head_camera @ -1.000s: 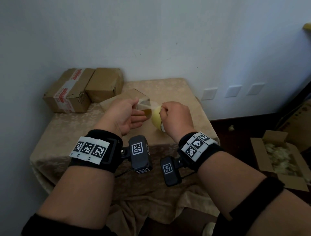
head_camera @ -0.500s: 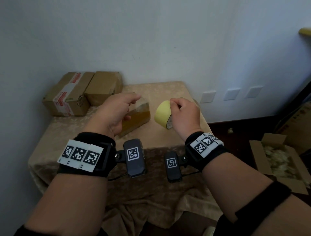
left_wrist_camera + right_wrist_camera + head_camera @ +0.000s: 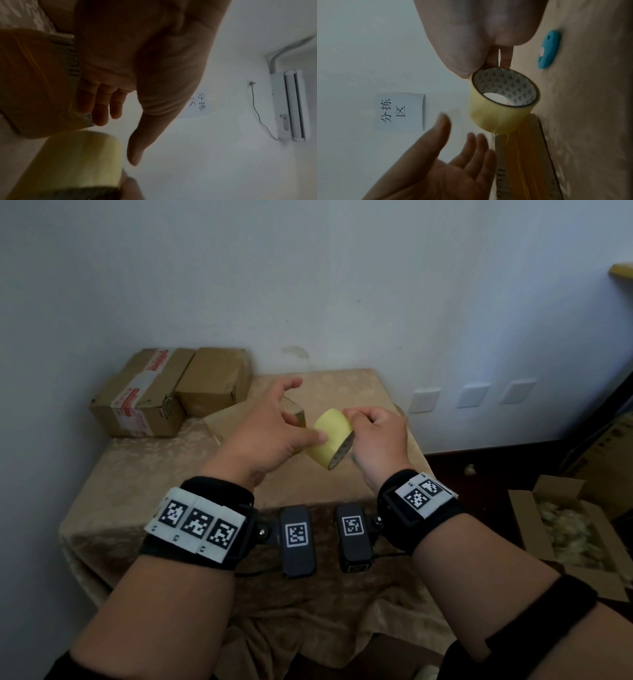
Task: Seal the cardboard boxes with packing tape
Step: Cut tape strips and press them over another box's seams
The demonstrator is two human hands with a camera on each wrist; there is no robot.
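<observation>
My right hand pinched the tape roll; my left hand, fingers spread and holding nothing, was beside it, over the box.

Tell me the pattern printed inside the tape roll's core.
Small blue-grey triangles in rows on white, seen best in the right wrist view of the tape roll.

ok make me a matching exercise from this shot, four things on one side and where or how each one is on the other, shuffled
Things:
1. tape roll
2. left hand
3. blue cutter
4. box with red-printed tape

States:
a. lying on the tablecloth, untouched
b. at the table's back left, by the wall
c. pinched by the right hand
d. fingers spread, holding nothing

Pairs: 1-c, 2-d, 3-a, 4-b
</observation>
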